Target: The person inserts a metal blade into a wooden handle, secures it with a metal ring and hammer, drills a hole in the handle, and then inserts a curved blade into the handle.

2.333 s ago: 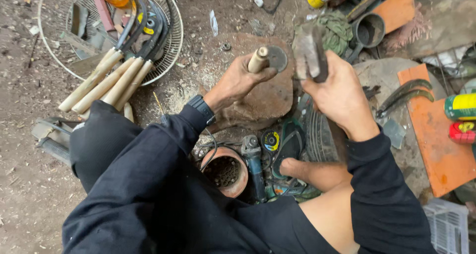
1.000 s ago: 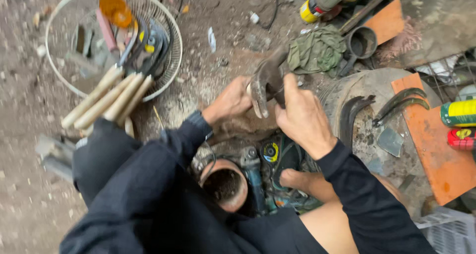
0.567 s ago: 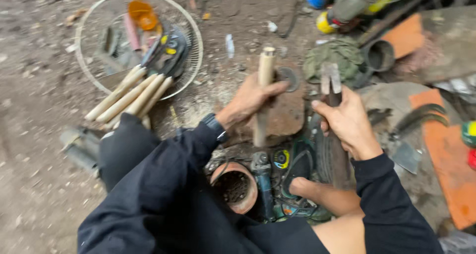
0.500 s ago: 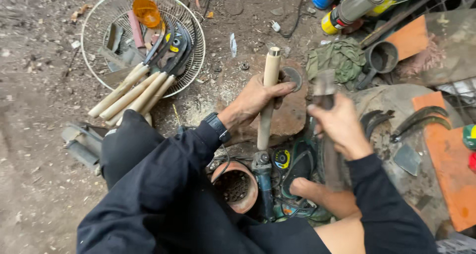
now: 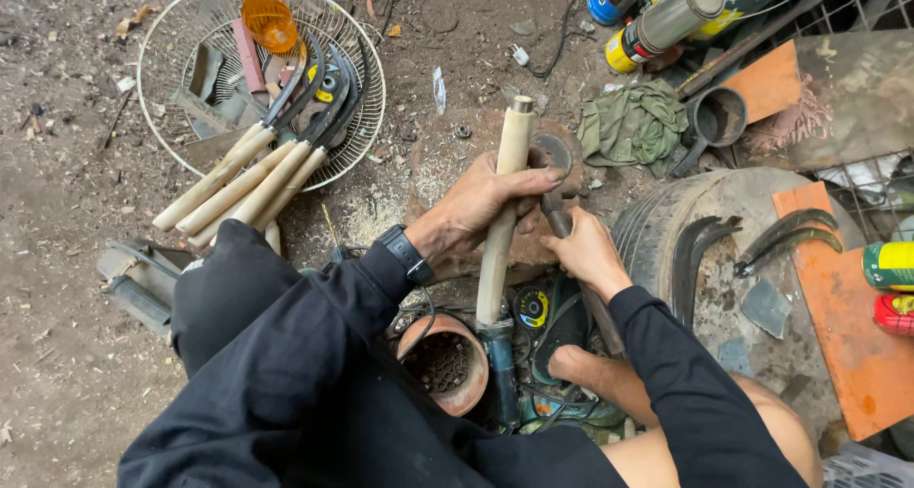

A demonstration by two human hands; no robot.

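Observation:
My left hand (image 5: 490,202) grips a pale wooden handle (image 5: 505,174) around its middle and holds it nearly upright over a reddish wooden block (image 5: 443,159). My right hand (image 5: 586,250) is closed around a dark metal tool (image 5: 557,223) just right of the handle, its tip close to my left fingers. A black watch (image 5: 405,255) sits on my left wrist. The handle's lower end is hidden among tools by my bare foot (image 5: 581,366).
A wire fan guard (image 5: 152,59) at the upper left holds several sickles with wooden handles (image 5: 243,179). Curved blades (image 5: 700,250) lie on a round stump at right. A clay pot (image 5: 443,364), an angle grinder (image 5: 543,317), spray cans (image 5: 657,17) and a green rag (image 5: 633,121) surround me.
My right hand has come down from a raised position and now holds its tool low against the handle. My left hand has stood the wooden handle more upright and gripped it at mid-length.

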